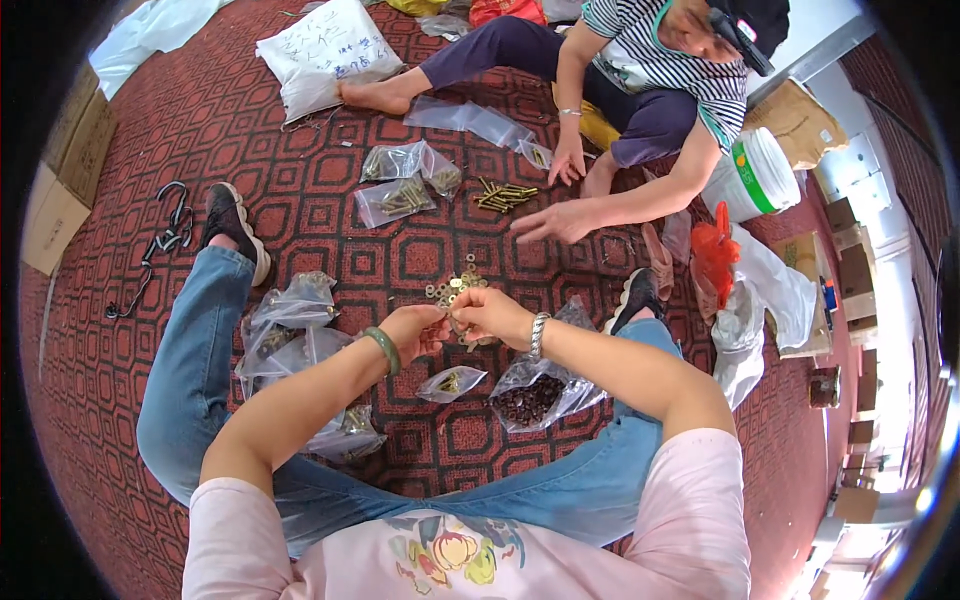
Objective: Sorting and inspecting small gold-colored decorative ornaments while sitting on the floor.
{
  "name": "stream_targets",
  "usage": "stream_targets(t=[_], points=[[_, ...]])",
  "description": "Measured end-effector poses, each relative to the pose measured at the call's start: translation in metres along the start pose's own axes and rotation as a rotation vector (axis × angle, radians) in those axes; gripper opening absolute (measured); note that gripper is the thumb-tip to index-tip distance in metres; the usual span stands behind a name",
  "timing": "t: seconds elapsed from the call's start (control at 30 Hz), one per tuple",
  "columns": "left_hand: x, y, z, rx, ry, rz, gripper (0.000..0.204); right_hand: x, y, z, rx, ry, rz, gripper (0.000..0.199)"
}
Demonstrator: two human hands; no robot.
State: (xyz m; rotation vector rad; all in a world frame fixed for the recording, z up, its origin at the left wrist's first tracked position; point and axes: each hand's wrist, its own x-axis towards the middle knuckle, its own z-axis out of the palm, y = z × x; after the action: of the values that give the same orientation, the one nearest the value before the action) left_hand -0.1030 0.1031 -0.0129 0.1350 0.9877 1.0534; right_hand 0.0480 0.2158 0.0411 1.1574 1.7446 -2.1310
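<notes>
Clear plastic bag of dark brown bits lies mid-frame, just under the right hand. Left hand meets it; both pinch something tiny, too small to make out. A white written-on sack sits upper left.

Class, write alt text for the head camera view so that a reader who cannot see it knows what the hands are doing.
Seated on a red patterned carpet, a person's left hand and right hand meet over a small metal part, above a pile of brass washers. Clear bags of hardware lie around; a co-worker's hand reaches near loose screws.
</notes>
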Motion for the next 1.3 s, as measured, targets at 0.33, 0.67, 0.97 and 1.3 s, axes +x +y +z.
stream_targets(t=[0.33,0.67,0.97,1.3], points=[[-0.003,-0.003,0.007,-0.008,-0.016,0.046,0.012,-0.002,0.003,0.002,0.011,0.001,0.007,0.013],[-0.002,-0.005,0.003,-0.030,0.033,0.034,0.011,0.000,0.003,0.000,0.050,0.014,-0.020,0.014],[-0.001,-0.005,0.005,-0.009,0.026,0.046,0.012,0.000,0.004,0.000,0.042,0.065,-0.030,0.016],[-0.005,-0.003,0.010,0.027,0.024,0.038,0.012,-0.002,0.004,0.000,-0.006,0.052,-0.020,0.016]])
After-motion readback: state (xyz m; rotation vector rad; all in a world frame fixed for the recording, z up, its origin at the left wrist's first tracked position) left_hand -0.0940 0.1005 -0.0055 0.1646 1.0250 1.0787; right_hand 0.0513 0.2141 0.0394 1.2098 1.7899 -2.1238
